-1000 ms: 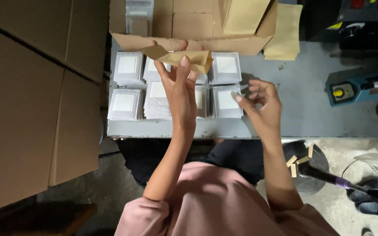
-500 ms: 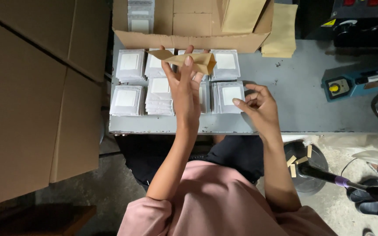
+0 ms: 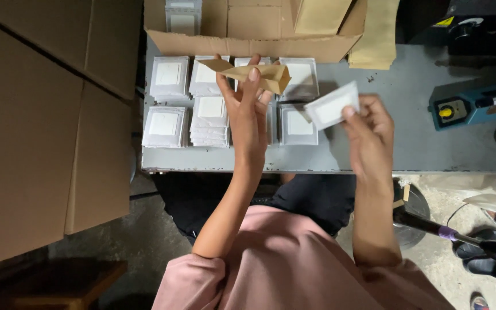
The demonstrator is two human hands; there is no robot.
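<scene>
My left hand (image 3: pixel 247 112) holds a brown paper bag (image 3: pixel 259 74) up over the grey table (image 3: pixel 374 149), its mouth turned to the right. My right hand (image 3: pixel 369 135) grips a white packet (image 3: pixel 331 106) by its lower right corner, lifted off the table and tilted, just right of the bag's mouth. Under both hands lie stacks of white packets (image 3: pixel 167 123) in two rows across the left part of the table; my left hand hides part of the middle stacks.
An open cardboard box (image 3: pixel 248 43) with more packets and brown bags stands at the back. Spare brown bags (image 3: pixel 374 34) lie at its right. A blue heat sealer (image 3: pixel 477 103) sits at the right. Large flat cardboard (image 3: pixel 41 115) fills the left.
My right hand went down to the rightmost front stack, took one white packet and lifted it up to the right. The bag in my left hand stayed about where it was.
</scene>
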